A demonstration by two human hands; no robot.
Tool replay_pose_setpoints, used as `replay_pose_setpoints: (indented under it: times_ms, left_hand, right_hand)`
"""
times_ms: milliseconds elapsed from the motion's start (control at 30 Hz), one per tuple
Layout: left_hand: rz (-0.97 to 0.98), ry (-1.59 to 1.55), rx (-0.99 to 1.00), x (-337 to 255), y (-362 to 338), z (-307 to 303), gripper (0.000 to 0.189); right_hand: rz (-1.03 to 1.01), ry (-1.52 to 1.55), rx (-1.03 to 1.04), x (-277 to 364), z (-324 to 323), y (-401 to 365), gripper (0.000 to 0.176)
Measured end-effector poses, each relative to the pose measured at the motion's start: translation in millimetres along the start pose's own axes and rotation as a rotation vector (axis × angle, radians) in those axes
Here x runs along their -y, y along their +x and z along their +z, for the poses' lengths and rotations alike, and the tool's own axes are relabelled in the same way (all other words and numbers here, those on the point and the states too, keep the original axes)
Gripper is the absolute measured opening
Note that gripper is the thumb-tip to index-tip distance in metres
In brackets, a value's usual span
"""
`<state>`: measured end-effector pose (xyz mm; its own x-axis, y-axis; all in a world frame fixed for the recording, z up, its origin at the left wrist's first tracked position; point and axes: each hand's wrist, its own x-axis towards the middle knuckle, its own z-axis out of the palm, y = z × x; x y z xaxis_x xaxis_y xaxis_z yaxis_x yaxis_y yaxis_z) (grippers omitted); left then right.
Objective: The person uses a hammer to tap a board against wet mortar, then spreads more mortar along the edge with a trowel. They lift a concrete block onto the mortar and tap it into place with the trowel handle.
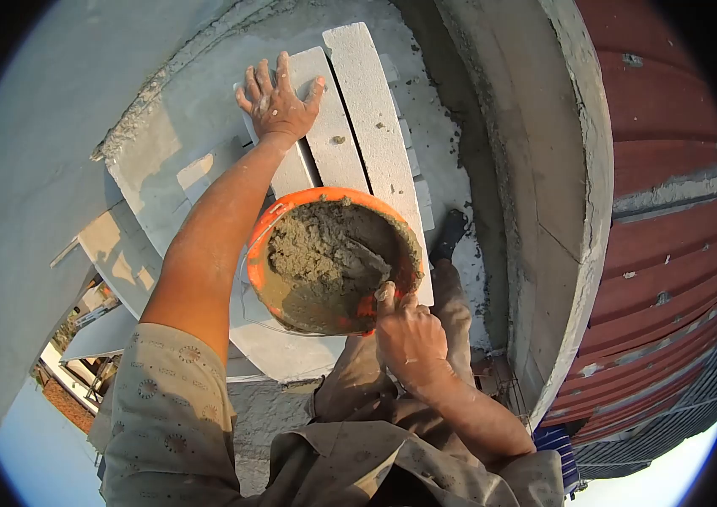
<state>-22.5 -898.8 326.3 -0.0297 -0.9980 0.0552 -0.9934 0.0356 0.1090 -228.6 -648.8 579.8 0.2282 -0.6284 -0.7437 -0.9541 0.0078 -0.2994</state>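
Head view looks straight down on the work. L hand [275,100] is open, fingers spread, palm flat on top of the white blocks [371,101], at their far end. R hand [411,338] is closed on the near rim of the orange pan [312,195], thumb on top of the rim and other fingers curled under it, as far as I can see. The pan is full of wet grey mortar [316,249]. It sits btw. the two hands: just in front of the R hand, and under the L forearm, which crosses over its left edge. It seems to rest on the near end of the blocks, but the contact is hidden.

A flat shape lies in the mortar near the R thumb; maybe a trowel blade, I cannot tell.

For the step in hand, I judge it is to hold the pan steady at this high place. Good to keep the pan level, w/ weight on the blocks and not only on one hand, because the load is heavy and wet. The L palm should press straight down, so that the blocks do not slide. A shoe [449,232] stands below, beside the curved concrete wall [544,169], and the ground is far under, so slow moves are safer.
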Motion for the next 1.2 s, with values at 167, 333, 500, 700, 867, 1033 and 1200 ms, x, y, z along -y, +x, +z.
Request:
replay_pose_setpoints:
  times_ms: [167, 333, 500, 700, 867, 1033, 1200]
  left_hand:
    - [0.012, 0.007, -0.015, 0, 0, 0, 0.081]
    - [0.039, -0.019, -0.038, -4, 1, 0, 0.081]
    - [0.058, 0.021, -0.045, 4, -2, 3, 0.082]
    - [0.022, 0.071, 0.009, -4, 2, -2, 0.082]
    - [0.002, 0.093, 0.040, -6, 2, -3, 0.082]
    - [0.036, 0.058, 0.021, -4, 4, -1, 0.080]
    - [0.055, 0.069, 0.030, 1, 3, 1, 0.078]
  right_hand:
    - [-0.109, 0.423, 0.110, -32, -10, 3, 0.024]
    - [-0.207, 0.833, 0.171, -70, -13, 5, 0.035]
    - [-0.267, 0.837, 0.127, -100, -18, -6, 0.041]
    - [-0.276, 1.090, 0.114, -161, -31, -34, 0.044]
    - [0.134, 1.254, -0.022, -218, -13, -30, 0.043]
    - [0.286, 0.673, -0.646, -293, 62, 104, 0.045]
    - [0.470, 0.377, -0.539, -378, 151, 249, 0.052]
